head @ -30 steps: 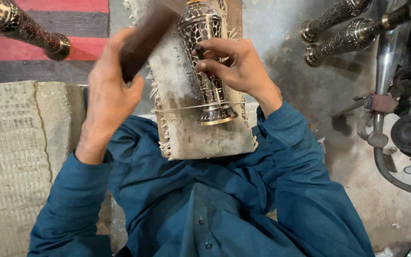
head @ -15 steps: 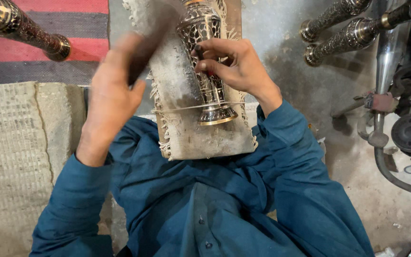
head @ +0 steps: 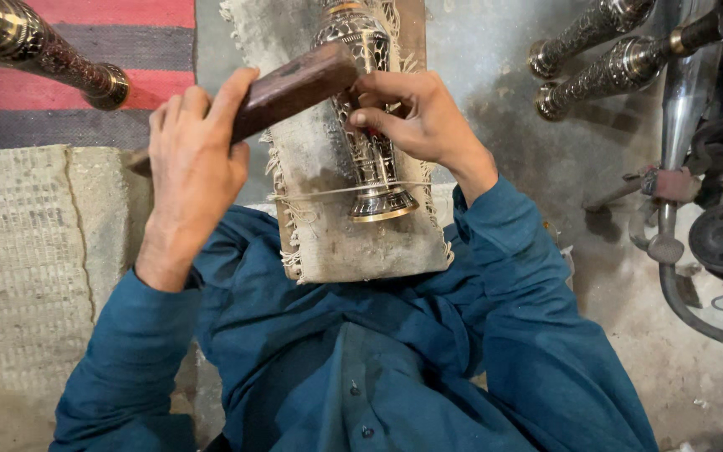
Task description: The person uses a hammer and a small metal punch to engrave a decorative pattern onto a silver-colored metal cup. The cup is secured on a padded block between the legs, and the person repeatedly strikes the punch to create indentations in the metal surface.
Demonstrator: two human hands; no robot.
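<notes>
1. The left hand [head: 194, 159] is wrapped tight around a dark wooden mallet [head: 290, 88], thumb up along the handle, the head pointed toward 2 o'clock and lying just over the metalwork.
2. The right hand [head: 416, 117] is curled over an ornate silver-and-brass metal piece [head: 370, 125], fingertips [head: 370, 117] pressed on its patterned body. Whether something small is pinched there can't be told.
3. That metal piece is laid lengthwise on a cloth-covered board [head: 336, 243], flared brass base at 6 o'clock, top end running off at 12. A thin string [head: 320, 194] is stretched across it just above the base.
4. The board is propped against the lap, blue sleeves [head: 512, 276] on both sides of it.
5. At 10 o'clock another patterned metal stem [head: 43, 54] is seen over a red and grey striped rug [head: 127, 33].
6. At 2 o'clock two more stems [head: 604, 50] are lying side by side on the concrete floor [head: 562, 167], with some greasy machine parts [head: 713, 226] at 3 o'clock.
7. A woven mat [head: 27, 268] is spread at 8 o'clock.
</notes>
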